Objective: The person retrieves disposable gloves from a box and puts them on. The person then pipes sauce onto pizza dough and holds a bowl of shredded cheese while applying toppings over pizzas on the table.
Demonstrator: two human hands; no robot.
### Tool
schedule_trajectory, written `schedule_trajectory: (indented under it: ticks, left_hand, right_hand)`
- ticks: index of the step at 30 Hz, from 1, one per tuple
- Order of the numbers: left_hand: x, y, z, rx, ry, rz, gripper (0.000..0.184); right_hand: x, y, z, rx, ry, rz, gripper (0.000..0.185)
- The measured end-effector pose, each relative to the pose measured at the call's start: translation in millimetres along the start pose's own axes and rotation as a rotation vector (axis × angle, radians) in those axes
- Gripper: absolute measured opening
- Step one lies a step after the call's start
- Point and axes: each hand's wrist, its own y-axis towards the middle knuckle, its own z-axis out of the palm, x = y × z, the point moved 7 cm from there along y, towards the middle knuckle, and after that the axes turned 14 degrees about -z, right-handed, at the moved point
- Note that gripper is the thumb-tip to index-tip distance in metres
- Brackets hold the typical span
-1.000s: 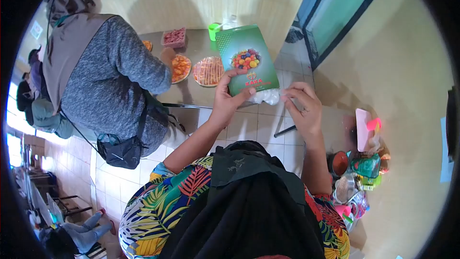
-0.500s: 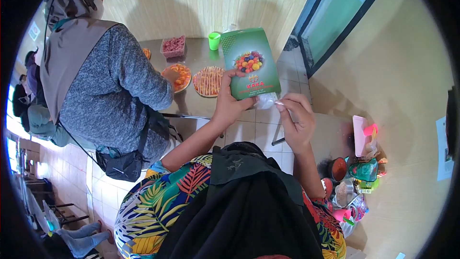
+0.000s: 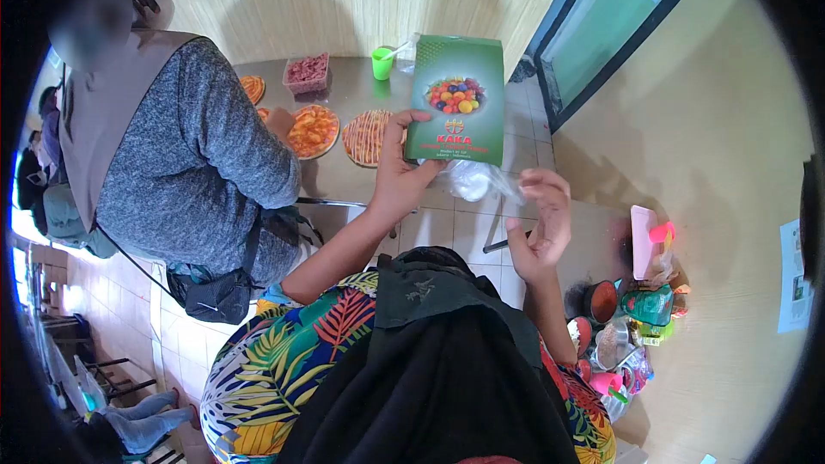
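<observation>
My left hand (image 3: 406, 159) is closed on the lower left edge of a green cardboard box (image 3: 457, 133), printed with colourful round fruits and the word KAKA. A clear plastic bag (image 3: 474, 182) with something white in it sticks out below the box. Beside the bag's loose end is my right hand (image 3: 543, 219), its thumb and fingers apart. Whether its fingertips touch the plastic is hard to see. Behind the box lies a round pizza (image 3: 368, 137) striped with sauce, partly covered by my left hand.
A co-worker in a grey sweater (image 3: 193, 137) stands at left, one hand by another topped pizza (image 3: 313, 132). A tub of reddish chopped food (image 3: 307, 74) and a green cup (image 3: 381, 64) stand on the table (image 3: 352, 90). At right are a pink tray (image 3: 642, 242), a bowl of red sauce (image 3: 603, 301) and several packets.
My right hand has gone from a pinch at the plastic to spread fingers. More of the bag now shows below the box, which has turned more upright.
</observation>
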Motion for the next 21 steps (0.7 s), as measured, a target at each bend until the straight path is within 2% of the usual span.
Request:
schedule_trajectory:
  ticks: [4,6,7,9,12,19,21]
  left_hand:
    - [-9.5,-0.4,-1.8,-0.061,0.052,0.029,0.056]
    - [-1.7,1.2,-3.9,-0.044,-0.026,-0.013,0.055]
    - [0.7,1.4,-5.3,-0.043,-0.025,-0.016,0.055]
    - [-2.6,0.1,-5.2,-0.067,0.200,0.074,0.059]
    - [-5.5,-2.8,-5.2,-0.063,0.231,0.079,0.060]
    - [-5.0,-14.2,-10.9,-0.086,0.341,0.067,0.061]
    - [-12.3,-21.5,-9.7,-0.124,0.362,0.079,0.069]
  right_hand:
    - [14.8,11.4,-5.1,-0.037,-0.052,-0.062,0.028]
    - [22.8,18.2,12.1,0.328,-0.398,-0.202,0.029]
    - [20.0,21.4,14.7,0.327,-0.398,-0.198,0.029]
    - [18.2,26.7,33.6,0.461,-0.478,-0.324,0.028]
    - [16.9,33.5,48.2,0.582,-0.510,-0.265,0.025]
    - [15.5,22.5,49.6,0.539,-0.465,-0.270,0.021]
    - [13.7,20.4,44.0,0.403,-0.328,-0.208,0.020]
